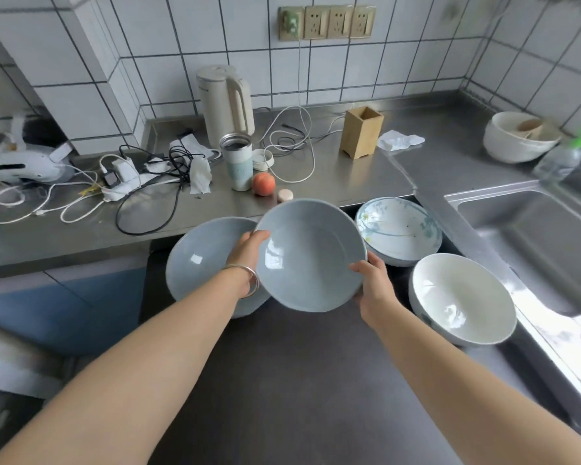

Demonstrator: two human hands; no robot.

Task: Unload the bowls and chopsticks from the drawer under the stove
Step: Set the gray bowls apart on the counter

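Both hands, left hand (249, 250) and right hand (371, 280), grip a glazed pale-blue ceramic bowl (311, 256) at opposite rims (likely heavy, slippery, breakable).

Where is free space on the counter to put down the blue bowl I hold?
Bare steel lies between the peach and the wooden holder, and right of the crumpled tissue toward the sink. The left counter is crowded with cables.
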